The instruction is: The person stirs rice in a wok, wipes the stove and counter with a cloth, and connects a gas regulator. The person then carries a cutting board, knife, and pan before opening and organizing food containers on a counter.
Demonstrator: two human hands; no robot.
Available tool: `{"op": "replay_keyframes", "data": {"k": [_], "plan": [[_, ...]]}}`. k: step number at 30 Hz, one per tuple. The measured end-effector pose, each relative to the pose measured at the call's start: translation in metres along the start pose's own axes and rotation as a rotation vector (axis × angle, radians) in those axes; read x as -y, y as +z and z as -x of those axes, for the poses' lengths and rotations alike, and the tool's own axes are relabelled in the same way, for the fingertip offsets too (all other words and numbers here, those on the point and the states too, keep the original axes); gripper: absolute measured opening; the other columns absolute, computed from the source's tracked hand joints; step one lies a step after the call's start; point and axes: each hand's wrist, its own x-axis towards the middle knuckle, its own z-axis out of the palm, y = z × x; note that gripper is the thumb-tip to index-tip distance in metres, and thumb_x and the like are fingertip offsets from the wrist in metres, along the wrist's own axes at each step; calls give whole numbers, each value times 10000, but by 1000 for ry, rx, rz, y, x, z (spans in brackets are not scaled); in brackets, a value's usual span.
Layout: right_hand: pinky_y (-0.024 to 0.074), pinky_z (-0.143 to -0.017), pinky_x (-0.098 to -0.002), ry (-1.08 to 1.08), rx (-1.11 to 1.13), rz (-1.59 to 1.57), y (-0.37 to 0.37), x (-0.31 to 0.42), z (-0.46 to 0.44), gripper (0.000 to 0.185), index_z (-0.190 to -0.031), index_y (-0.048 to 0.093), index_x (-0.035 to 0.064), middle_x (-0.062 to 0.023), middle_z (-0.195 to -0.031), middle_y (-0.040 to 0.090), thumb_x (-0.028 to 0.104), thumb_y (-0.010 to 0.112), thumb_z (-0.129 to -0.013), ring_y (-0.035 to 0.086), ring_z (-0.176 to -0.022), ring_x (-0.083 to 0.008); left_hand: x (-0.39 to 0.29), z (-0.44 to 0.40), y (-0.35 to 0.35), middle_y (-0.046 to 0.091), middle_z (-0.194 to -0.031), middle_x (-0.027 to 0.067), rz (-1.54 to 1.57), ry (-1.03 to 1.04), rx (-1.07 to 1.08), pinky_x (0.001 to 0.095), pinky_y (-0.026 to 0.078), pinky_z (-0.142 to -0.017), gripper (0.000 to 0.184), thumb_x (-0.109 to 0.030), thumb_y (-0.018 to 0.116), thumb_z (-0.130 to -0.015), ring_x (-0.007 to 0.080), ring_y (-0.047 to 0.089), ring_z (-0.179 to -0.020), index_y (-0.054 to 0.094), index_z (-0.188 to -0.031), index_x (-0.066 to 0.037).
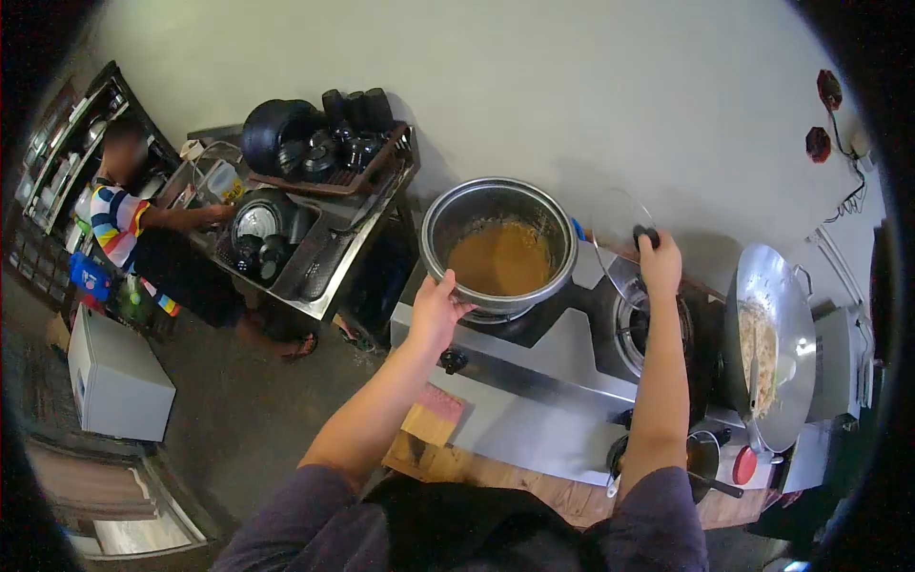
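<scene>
One hand (436,316), the left, grips a round metal pot (500,202); the right hand (660,268), a clear lid (618,250).

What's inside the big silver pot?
The pot has brown food in it, maybe soup or sauce, with a bit stuck on the inside wall. The food covers the bottom, so anything sunk underneath can't be seen.

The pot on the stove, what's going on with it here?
The person's left hand holds the pot at its near rim; brown liquid is inside. The right hand holds a clear lid by its black knob, off the pot. A wok of food stands at the right. At the left, another person reaches over the sink counter.
</scene>
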Motion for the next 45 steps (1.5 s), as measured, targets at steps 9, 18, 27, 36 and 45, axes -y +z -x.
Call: {"op": "replay_keyframes", "data": {"k": [9, 18, 27, 36, 45], "plan": [[509, -808, -440, -344, 212, -89, 19, 168, 25, 438, -1055, 655, 63, -186, -961, 673, 361, 653, -734, 641, -921, -352, -3, -29, -26, 623, -1042, 57, -34, 86, 46, 346, 540, -713, 219, -240, 448, -1002, 172, 620, -867, 474, -1157, -88], [508, -822, -425, -476, 351, -82, 95, 214, 51, 455, -1060, 639, 45, -172, -976, 674, 364, 683, -740, 644, -925, -336, -10, -35, -38, 620, -1043, 34, -44, 39, 65, 333, 512, -728, 237, -276, 444, -1003, 153, 604, -875, 486, -1171, -114], [451, -925, -480, -434, 293, -100, 78, 212, 79, 602, -1256, 511, 75, -201, -1195, 541, 338, 702, -749, 527, -1127, -373, -11, -27, -45, 588, -997, 106, 0, -9, 84, 411, 551, -732, 319, -351, 542, -944, 217, 601, -872, 483, -1084, -70], [356, -1026, -459, -226, 81, -403, 94, 179, 377, 412, -1246, 510, 61, -177, -1286, 488, 148, 583, -850, 437, -1222, -369, 52, 84, -182, 580, -1109, 169, -1199, 518, 888, 401, 440, -875, 278, -161, 510, -902, 290, 563, -1024, 563, -1126, -5], [164, -1126, -551, -213, 365, 77, 160, 125, 500, 576, -1456, 327, 132, -82, -1507, 306, 366, 444, -944, 253, -1406, -253, 76, 91, -237, 272, -1500, 190, -1924, 648, 990, 479, 107, -1163, 624, -268, 439, -879, 344, 215, -1407, 313, -1414, 27]]}}
